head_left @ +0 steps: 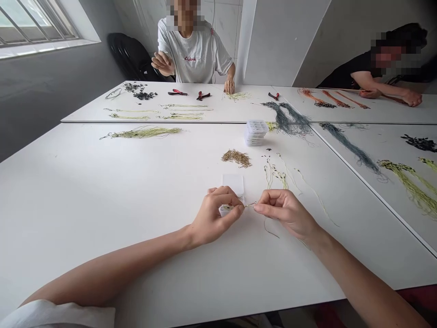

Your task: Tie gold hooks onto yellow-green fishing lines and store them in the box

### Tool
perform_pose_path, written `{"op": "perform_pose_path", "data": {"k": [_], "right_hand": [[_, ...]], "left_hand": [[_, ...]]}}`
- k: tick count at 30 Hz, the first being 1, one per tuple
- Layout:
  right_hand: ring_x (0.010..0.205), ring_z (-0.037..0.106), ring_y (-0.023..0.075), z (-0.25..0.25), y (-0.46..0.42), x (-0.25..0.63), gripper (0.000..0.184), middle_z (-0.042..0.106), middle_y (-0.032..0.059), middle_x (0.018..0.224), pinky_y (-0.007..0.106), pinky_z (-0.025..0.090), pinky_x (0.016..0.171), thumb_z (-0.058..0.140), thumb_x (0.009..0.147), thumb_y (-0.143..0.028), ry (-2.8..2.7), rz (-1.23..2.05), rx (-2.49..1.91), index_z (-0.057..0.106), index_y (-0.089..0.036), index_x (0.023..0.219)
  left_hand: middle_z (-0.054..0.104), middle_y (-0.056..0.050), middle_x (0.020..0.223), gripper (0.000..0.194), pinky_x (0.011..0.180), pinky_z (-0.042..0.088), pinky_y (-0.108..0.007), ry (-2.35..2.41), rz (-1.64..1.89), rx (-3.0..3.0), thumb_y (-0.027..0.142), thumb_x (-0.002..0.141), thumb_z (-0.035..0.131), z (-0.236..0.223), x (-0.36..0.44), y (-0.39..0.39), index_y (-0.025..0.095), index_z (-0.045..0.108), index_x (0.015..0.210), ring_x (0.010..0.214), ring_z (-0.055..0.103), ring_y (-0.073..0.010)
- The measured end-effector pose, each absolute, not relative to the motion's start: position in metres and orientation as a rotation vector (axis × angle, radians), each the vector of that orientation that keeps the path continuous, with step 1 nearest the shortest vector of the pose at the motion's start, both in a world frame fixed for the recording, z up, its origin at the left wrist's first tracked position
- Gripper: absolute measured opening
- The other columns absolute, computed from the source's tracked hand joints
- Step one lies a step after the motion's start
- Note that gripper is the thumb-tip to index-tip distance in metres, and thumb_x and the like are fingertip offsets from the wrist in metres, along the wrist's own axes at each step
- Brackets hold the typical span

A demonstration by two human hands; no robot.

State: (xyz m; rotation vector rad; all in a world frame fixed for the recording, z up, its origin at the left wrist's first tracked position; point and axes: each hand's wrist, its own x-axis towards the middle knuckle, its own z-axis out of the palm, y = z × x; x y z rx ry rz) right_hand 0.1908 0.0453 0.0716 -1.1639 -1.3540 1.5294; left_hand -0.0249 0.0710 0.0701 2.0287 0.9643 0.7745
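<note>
My left hand point(215, 212) is closed in a pinch on one end of a small fishing hook rig point(250, 204), a hook with a bit of yellow-green line. My right hand point(285, 210) pinches its other end, so it stretches between my fingertips just above the table. A clear plastic box point(233, 183) lies open behind my left hand, which partly covers it; small dark and yellow pieces show inside. Several yellow-green lines with hooks point(280, 175) lie beyond my right hand. A loose end of line point(272, 230) hangs or lies below it; I cannot tell which.
Ahead are a pile of small gold hooks point(236, 157) and a stack of clear boxes point(256, 132). Bundles of grey line point(287, 116) and yellow line point(146, 132) lie farther off. Red-black pliers point(203, 95) rest near a person in white point(194, 50); another person sits right.
</note>
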Motion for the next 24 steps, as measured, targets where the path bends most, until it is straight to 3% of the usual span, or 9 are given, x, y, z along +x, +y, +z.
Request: {"op": "perform_pose_path", "data": {"k": [6, 12, 24], "right_hand": [[0.064, 0.044, 0.0135, 0.066, 0.046, 0.190, 0.019, 0.057, 0.0010, 0.069, 0.029, 0.035, 0.059, 0.074, 0.077, -0.040, -1.397, 1.426, -1.237, 0.073, -0.021, 0.083], [0.060, 0.041, 0.0136, 0.063, 0.045, 0.186, 0.024, 0.053, 0.0005, 0.064, 0.029, 0.034, 0.055, 0.070, 0.078, -0.044, -1.447, 1.370, -1.256, 0.072, -0.021, 0.079], [0.063, 0.042, 0.0132, 0.076, 0.048, 0.196, 0.015, 0.053, 0.0008, 0.067, 0.027, 0.035, 0.057, 0.067, 0.078, -0.031, -1.511, 1.558, -1.181, 0.065, -0.018, 0.071]], "left_hand": [[0.065, -0.002, 0.087, 0.017, 0.091, 0.035, -0.036, 0.908, 0.709, 1.981, 0.024, 0.089, 0.055, 0.072, -0.025, 0.071, 0.019, 0.064, 0.075, 0.085, 0.059, -0.0169], [0.067, -0.003, 0.093, 0.019, 0.093, 0.030, -0.039, 0.913, 0.649, 2.054, 0.035, 0.091, 0.055, 0.072, -0.024, 0.068, 0.022, 0.069, 0.087, 0.093, 0.059, -0.0196], [0.066, -0.002, 0.082, 0.019, 0.094, 0.035, -0.039, 0.803, 0.586, 2.016, 0.027, 0.088, 0.056, 0.073, -0.024, 0.067, 0.019, 0.064, 0.072, 0.084, 0.058, -0.0178]]}}
